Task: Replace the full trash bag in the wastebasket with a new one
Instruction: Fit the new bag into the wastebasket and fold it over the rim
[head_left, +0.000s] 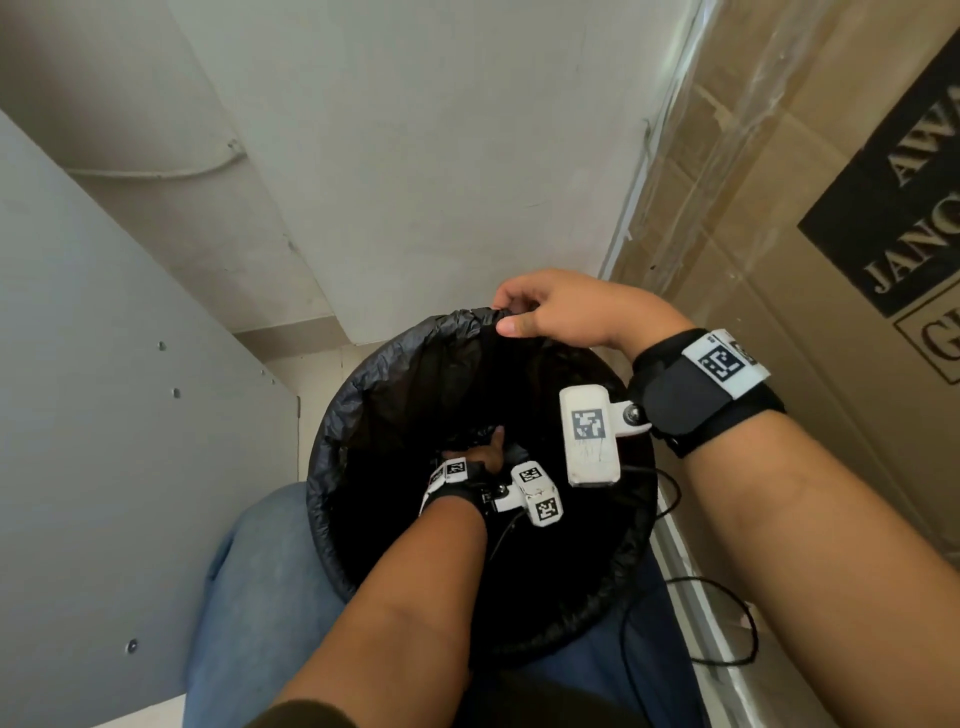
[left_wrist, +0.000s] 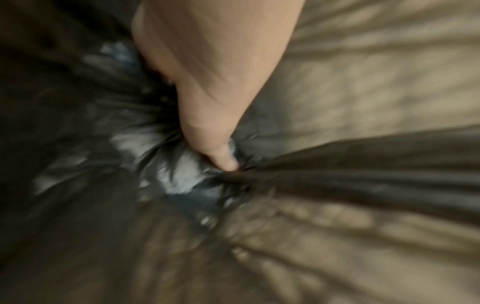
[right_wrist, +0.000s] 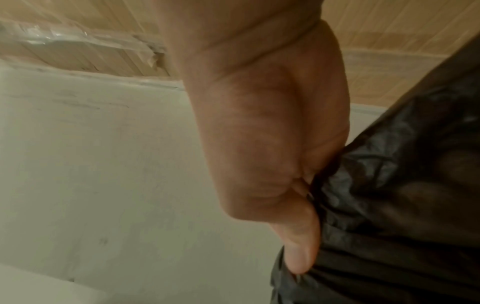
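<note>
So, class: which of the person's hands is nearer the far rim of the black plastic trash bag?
Right. The right hand pinches the black plastic trash bag at its far rim; the left hand reaches down inside it.

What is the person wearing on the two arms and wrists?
Both forearms are bare. The right wrist carries a black strap with a white square-coded tag and a white camera box bearing another code. The left wrist has a black strap, coded tags, a smaller white box and thin black cables.

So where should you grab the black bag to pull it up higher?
Probably the crinkled edge folded over the wastebasket rim, pinching from above and outside, as the right hand does on the black bag. That edge bunches into a fold; the inside hangs slack.
</note>
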